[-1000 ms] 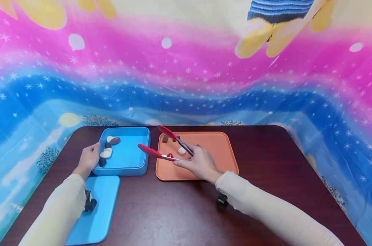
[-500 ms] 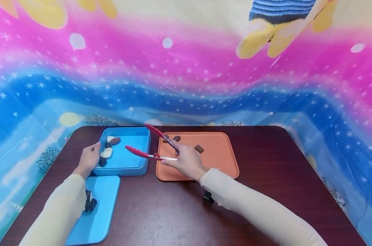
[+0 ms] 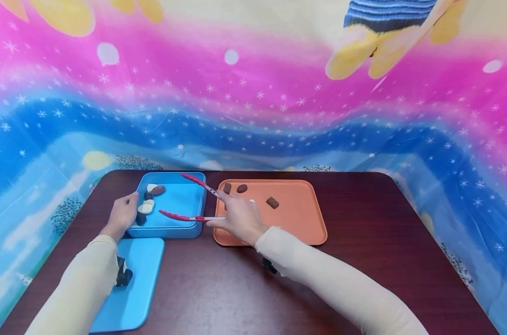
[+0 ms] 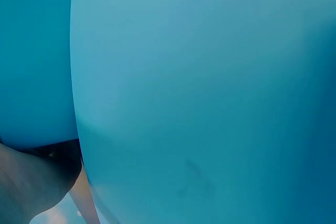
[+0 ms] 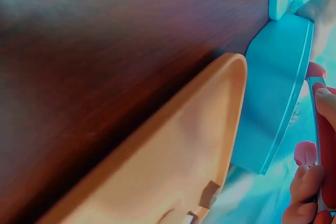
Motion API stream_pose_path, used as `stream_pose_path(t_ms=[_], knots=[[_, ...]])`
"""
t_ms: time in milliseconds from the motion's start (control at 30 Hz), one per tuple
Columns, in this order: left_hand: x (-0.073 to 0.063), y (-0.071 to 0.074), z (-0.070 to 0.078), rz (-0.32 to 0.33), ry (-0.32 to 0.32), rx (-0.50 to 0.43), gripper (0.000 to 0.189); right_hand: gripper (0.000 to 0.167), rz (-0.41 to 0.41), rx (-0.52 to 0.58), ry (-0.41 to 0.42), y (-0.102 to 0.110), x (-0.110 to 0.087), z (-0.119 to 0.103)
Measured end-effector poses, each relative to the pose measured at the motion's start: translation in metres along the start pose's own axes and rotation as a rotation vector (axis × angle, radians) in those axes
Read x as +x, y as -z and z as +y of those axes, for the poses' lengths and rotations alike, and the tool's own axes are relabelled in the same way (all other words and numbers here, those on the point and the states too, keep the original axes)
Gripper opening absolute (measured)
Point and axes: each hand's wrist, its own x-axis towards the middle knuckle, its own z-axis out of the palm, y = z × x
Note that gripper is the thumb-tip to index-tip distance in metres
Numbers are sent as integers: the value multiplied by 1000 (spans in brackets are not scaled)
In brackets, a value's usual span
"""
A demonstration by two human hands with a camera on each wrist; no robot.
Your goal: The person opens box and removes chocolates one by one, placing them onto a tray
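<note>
My right hand (image 3: 240, 215) grips a pair of tongs (image 5: 326, 145) with red tips and metal arms. The tongs' arms are spread apart, and the red tips reach leftward over the light blue box (image 3: 186, 232). Nothing shows between them. At the box's left wall, my left hand (image 3: 123, 213) holds the rim. Several small rounded pieces, white (image 3: 145, 209), brown (image 3: 158, 190) and dark (image 3: 141, 218), lie along the box's left side. On the orange tray (image 3: 295, 223) sit a brown block (image 3: 272, 203), a brown oval piece (image 3: 242, 188) and another brown block (image 3: 227, 188).
A flat light blue lid (image 3: 140, 288) lies in front of the box, partly under my left forearm. The dark wooden table (image 3: 362, 232) ends at a printed cloth backdrop (image 3: 253, 116). A white piece (image 3: 252, 201) peeks out behind my right hand on the tray.
My right hand has moved left with the tongs, whose tips have come from between tray and box to over the box. My left hand stays at the box wall.
</note>
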Motion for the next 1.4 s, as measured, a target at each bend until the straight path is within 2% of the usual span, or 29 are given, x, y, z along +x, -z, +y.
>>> stream_pose_path(t_ms=[167, 400, 733, 900, 1100, 1400], knots=[[1, -2, 0, 3, 6, 9, 76, 89, -11, -10, 1, 0, 7, -10], [1, -2, -1, 19, 2, 25, 76, 83, -38, -38, 53, -4, 15, -21], [1, -3, 1, 13, 6, 15, 73, 83, -12, -356, 184, -9, 21, -35], [1, -3, 1, 19, 20, 13, 73, 80, -6, -420, 248, -7, 24, -45], [2, -3, 1, 6, 28, 12, 74, 73, -43, -489, 285, -5, 29, -57], [0, -3, -1, 29, 6, 21, 76, 59, -26, -595, 363, -15, 33, -69]])
